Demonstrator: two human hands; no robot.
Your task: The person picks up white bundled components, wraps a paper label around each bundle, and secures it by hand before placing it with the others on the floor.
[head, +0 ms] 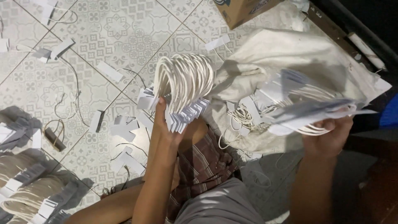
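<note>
Left hand (166,124) fingers clamped on a stack of white cord handles (184,89), right hand (327,135) gripping another blurry bunch (306,116) above the cloth sack (290,54) — loosen either grip and they'd probably scatter across the floor (103,37).

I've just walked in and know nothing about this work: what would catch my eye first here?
Most striking is the fanned bundle of white cord loops with paper tabs, gripped in the left hand at centre. To the right, the right hand holds up a blurred bunch of similar pieces over a cream cloth sack. Paper strips litter the patterned tile floor.
</note>
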